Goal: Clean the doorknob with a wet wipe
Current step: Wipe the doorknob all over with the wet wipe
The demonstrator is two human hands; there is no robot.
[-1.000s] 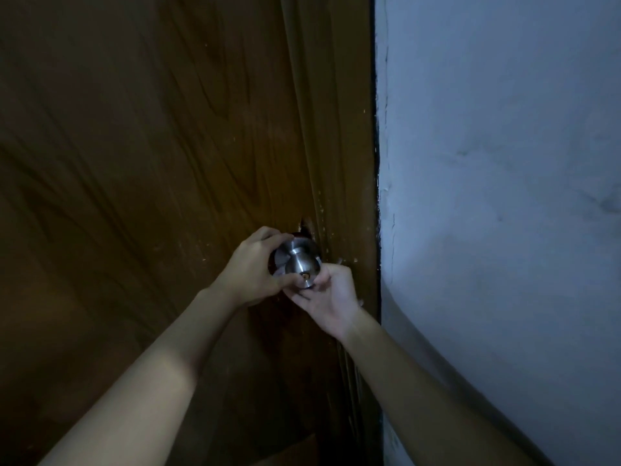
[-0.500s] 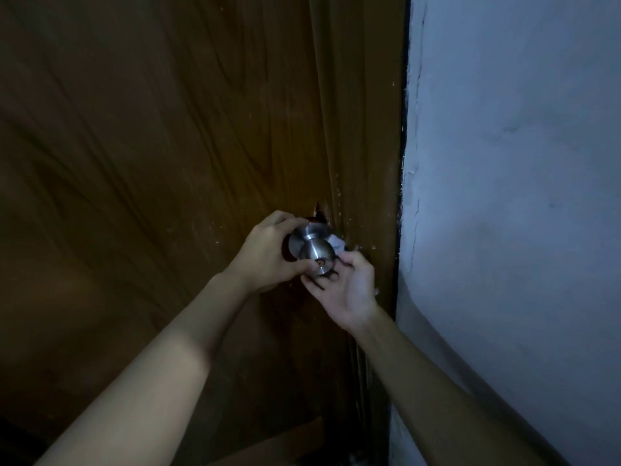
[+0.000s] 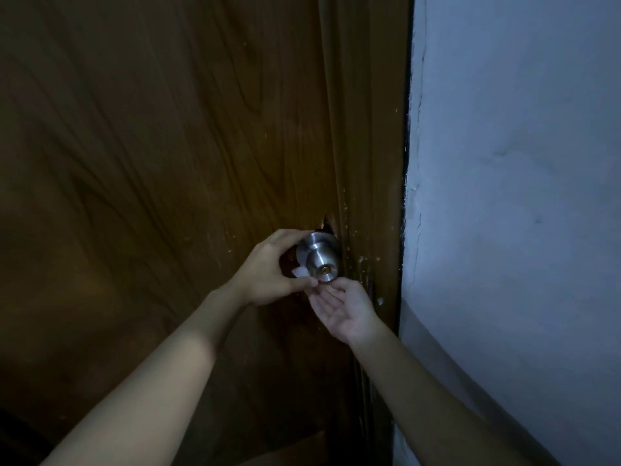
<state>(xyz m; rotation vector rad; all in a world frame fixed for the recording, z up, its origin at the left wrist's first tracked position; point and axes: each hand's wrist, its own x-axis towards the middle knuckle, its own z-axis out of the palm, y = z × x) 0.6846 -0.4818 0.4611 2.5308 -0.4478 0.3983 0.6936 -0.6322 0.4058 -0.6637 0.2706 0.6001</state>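
Observation:
A round steel doorknob [image 3: 322, 260] with a brass keyhole sits on the dark wooden door [image 3: 168, 163]. My left hand [image 3: 268, 269] curls around the knob's left side and pinches a white wet wipe [image 3: 299, 272] between thumb and fingers, against the knob's neck. Only a small corner of the wipe shows. Just under the knob, my right hand [image 3: 342, 307] lies palm up with its fingers spread. Its fingertips meet my left thumb below the knob.
The door frame [image 3: 369, 163] runs just right of the knob, with chipped spots in the wood. A pale painted wall [image 3: 521, 196] fills the right side. A splintered hole in the door shows right above the knob.
The wipe was at the knob's right side by my right hand; it now shows on the left under my left hand. My right hand has dropped below the knob and opened.

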